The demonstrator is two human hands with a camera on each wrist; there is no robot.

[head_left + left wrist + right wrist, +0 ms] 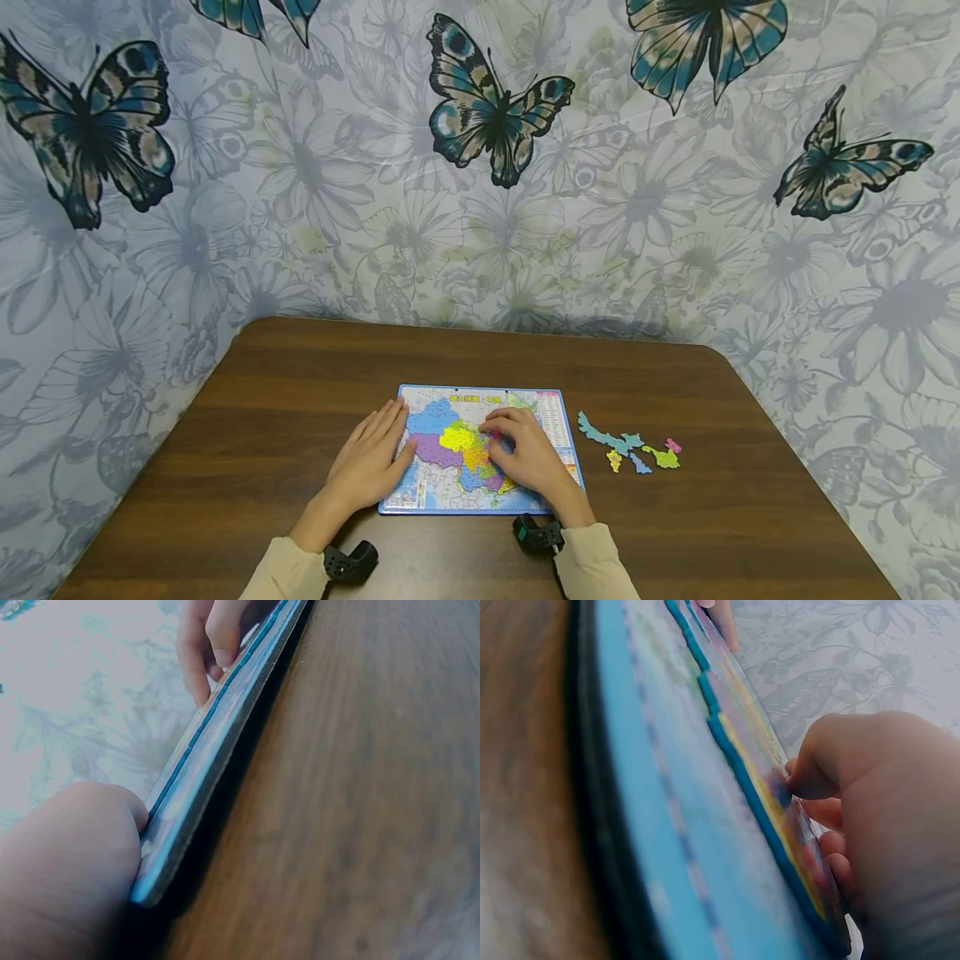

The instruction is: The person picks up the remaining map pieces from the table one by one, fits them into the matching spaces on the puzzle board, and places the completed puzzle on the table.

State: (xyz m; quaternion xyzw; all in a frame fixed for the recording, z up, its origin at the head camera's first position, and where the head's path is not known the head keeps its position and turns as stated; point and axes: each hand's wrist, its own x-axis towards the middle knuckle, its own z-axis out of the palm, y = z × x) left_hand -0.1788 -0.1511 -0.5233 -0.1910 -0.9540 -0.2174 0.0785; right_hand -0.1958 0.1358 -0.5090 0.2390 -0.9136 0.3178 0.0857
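A map puzzle board (pixel 405 504) with a blue rim lies on the table, many coloured pieces set in it. My left hand (pixel 367 458) lies over its left edge with fingers straight. On the right half of the board, my right hand (pixel 525 450) has its fingers bent and the fingertips down at the coloured pieces. In the right wrist view, the thumb of the right hand (pixel 885 780) meets the board by a yellow strip of pieces (pixel 769 802). I cannot tell whether a small piece is pinched under those fingers.
Loose puzzle pieces lie right of the board: a long light-blue one (pixel 600 435), a small yellow one (pixel 614 460), a blue one (pixel 641 464), a yellow-green one (pixel 664 457) and a pink one (pixel 672 446). The brown table (pixel 315 358) backs onto a butterfly-patterned wall covering (pixel 322 242).
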